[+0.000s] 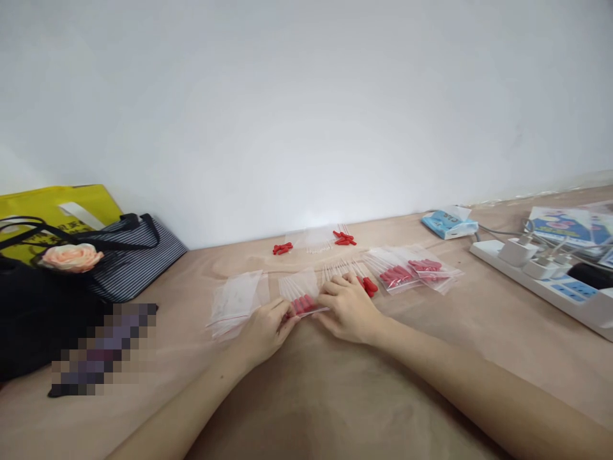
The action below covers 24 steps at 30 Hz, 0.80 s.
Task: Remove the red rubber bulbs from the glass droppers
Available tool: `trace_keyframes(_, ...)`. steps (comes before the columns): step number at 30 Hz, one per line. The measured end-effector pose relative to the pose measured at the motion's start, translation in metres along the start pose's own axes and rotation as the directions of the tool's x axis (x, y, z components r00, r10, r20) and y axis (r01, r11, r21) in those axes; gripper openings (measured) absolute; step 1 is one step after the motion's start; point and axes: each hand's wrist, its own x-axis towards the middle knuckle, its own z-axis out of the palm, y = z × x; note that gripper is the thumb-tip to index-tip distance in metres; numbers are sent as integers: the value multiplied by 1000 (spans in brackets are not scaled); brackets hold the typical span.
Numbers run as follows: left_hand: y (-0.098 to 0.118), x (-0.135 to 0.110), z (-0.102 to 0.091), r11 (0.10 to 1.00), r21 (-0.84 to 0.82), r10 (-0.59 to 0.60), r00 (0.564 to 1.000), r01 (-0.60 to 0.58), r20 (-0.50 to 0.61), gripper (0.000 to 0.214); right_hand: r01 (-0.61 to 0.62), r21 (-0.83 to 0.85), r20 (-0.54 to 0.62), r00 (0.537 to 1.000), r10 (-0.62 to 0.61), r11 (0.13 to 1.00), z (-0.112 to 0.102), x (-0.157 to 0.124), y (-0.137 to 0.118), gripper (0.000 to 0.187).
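- Nearest, the left hand (268,329) is closed, thumb and fingers pinching the near left corner of a small clear bag (297,286).
- The right hand (348,308) is curled at the same bag's near right corner and seems to pinch that edge too; its fingertips are partly hidden.
- The bag lies between the hands, loaded: pale sticks fan away inside it, red ends toward the person. Whether its near edge is sealed, I cannot tell.
- Just left of the left hand lie flat clear bags (237,295); no red shows in them, so I judge these unfilled.
- Just beyond the right hand, and partly under it, loose pale sticks (341,268) with red ends (368,286) are still outside any bag.
- To the right of that hand, two overlapping filled bags (397,275) look done.
- Farthest, beyond both hands, remain two loose red clusters, one left (282,248) and one right (345,239), with more pale sticks (318,248) between them, apparently unpacked.
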Motion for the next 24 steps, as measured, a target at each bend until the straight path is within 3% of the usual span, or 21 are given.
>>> trace_keyframes(5, 3, -3, -4, 992, -68, -107, 993, 110, 43, 20, 64, -21, 45, 997, -63, 998, 14, 8, -8, 8)
trace_keyframes(11, 11, 1, -10, 980, -199, 6, 998, 6, 63, 18, 62, -17, -46, 997, -62, 998, 25, 4, -4, 6)
trace_keyframes(14, 13, 6, -11, 980, -197, 10, 995, 10, 101, 15, 54, -14, -110, 992, -55, 998, 28, 1, -2, 7)
trace_keyframes(19, 10, 13, -9, 973, -220, -45, 990, 73, 131, 14, 32, -16, -184, 982, -35, 999, 30, -2, -2, 5)
trace_keyframes(24, 1, 16, -3, 915, -354, -126, 970, 195, 207, 9, 42, 35, -186, 982, -35, 998, 30, -5, -1, 4)
